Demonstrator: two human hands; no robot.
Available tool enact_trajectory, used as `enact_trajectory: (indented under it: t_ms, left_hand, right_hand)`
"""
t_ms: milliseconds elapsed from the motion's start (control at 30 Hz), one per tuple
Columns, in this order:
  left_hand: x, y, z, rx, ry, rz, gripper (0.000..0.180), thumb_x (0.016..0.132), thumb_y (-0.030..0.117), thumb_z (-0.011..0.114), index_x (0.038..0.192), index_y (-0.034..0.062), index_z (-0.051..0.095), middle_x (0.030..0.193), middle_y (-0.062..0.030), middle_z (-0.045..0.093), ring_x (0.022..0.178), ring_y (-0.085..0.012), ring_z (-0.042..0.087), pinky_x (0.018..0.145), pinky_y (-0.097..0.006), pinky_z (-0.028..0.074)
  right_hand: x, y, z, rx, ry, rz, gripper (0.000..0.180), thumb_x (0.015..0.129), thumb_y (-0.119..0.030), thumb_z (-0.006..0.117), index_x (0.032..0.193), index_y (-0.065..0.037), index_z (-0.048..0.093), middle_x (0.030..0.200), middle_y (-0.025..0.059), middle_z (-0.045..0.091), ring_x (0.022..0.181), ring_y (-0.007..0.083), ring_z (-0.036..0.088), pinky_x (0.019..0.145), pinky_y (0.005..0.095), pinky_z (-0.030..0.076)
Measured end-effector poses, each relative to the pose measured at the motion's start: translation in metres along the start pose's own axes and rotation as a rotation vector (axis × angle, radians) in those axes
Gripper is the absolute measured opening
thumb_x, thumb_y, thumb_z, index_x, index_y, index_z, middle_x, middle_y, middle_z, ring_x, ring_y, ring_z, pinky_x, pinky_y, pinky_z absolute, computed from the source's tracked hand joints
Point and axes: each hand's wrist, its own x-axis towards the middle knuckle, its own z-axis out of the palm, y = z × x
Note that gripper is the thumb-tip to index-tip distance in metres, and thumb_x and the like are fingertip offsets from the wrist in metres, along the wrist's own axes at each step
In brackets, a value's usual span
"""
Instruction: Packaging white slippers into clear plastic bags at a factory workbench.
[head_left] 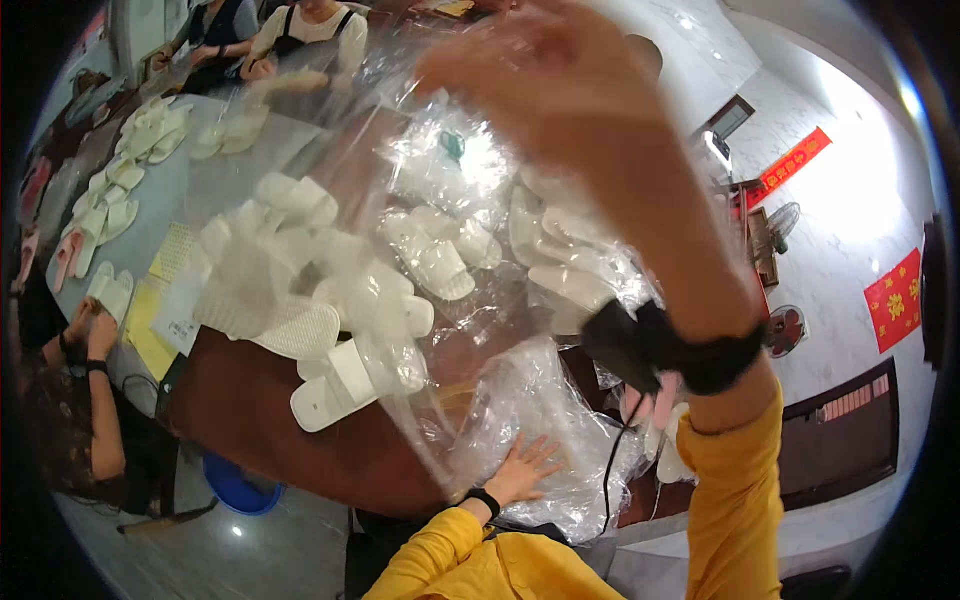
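Note:
My left hand (525,470) lies flat with spread fingers on a pile of clear plastic bags (520,395) at the table's near edge. My right hand (530,65) is raised high at the top of the view and smeared by motion. From it a thin clear plastic bag (405,370) trails down toward the near table edge, pinched in its fingers. Through this film show loose white slippers (335,385) heaped on the table. To their right, white slippers in clear bags (435,250) are partly hidden by my right forearm.
Rows of white slippers (120,205) run along the grey left side of the table, beside yellow paper sheets (150,340). A co-worker's hands (95,330) hold slippers at the left; other people sit at the far side. A blue basin (240,485) stands on the floor.

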Motion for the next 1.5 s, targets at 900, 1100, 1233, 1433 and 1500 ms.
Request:
enact_trajectory:
  t_ms: [900,1100,1233,1433,1500]
  left_hand:
    - [-0.044,-0.037,-0.044,-0.044,0.137,0.0,0.049,0.087,0.009,0.059,0.136,0.0144,0.051,0.118,-0.021,0.062,0.111,-0.0388,0.058,0.103,-0.043,0.04]
    - [-0.074,-0.034,-0.146,-0.401,0.908,-0.666,0.025,0.09,-0.005,0.045,0.109,-0.0043,0.061,0.107,-0.0124,0.063,0.101,-0.0237,0.059,0.091,-0.036,0.047]
    - [-0.026,0.045,-0.204,-0.356,0.586,-0.169,0.027,0.09,0.003,0.051,0.115,-0.0009,0.058,0.117,-0.0141,0.059,0.107,-0.0297,0.055,0.097,-0.039,0.042]
    - [0.021,0.045,-0.072,0.078,-0.169,0.206,0.061,0.09,0.037,0.061,0.143,0.0128,0.041,0.149,-0.012,0.036,0.139,-0.0389,0.027,0.112,-0.059,0.018]
    - [0.024,0.036,-0.048,0.0,-0.218,0.137,0.066,0.09,0.034,0.059,0.148,0.0137,0.032,0.153,-0.0139,0.028,0.142,-0.0424,0.018,0.113,-0.062,0.009]
  right_hand:
    - [-0.531,0.185,-0.016,-0.581,-0.325,0.469,0.054,0.078,0.002,0.056,0.131,-0.008,0.052,0.139,0.0038,0.05,0.085,0.0254,0.065,0.07,0.0371,0.054]
    - [-0.555,0.181,-0.013,-0.69,-0.263,0.619,0.048,0.081,-0.005,0.056,0.129,-0.001,0.049,0.136,0.0087,0.049,0.076,0.0264,0.067,0.062,0.0385,0.053]
    - [-0.555,0.198,0.004,-0.693,-0.239,0.591,0.04,0.083,-0.005,0.055,0.123,0.0,0.052,0.131,0.0093,0.051,0.07,0.0262,0.067,0.058,0.0384,0.053]
    - [-0.559,0.193,-0.003,-0.609,-0.11,0.622,0.044,0.082,-0.007,0.06,0.126,-0.007,0.055,0.134,0.0082,0.051,0.08,0.0296,0.067,0.067,0.0385,0.055]
    - [-0.56,0.175,-0.019,-0.645,0.365,0.653,0.047,0.081,-0.012,0.064,0.127,-0.01,0.055,0.13,0.0111,0.053,0.089,0.0316,0.065,0.075,0.0404,0.054]
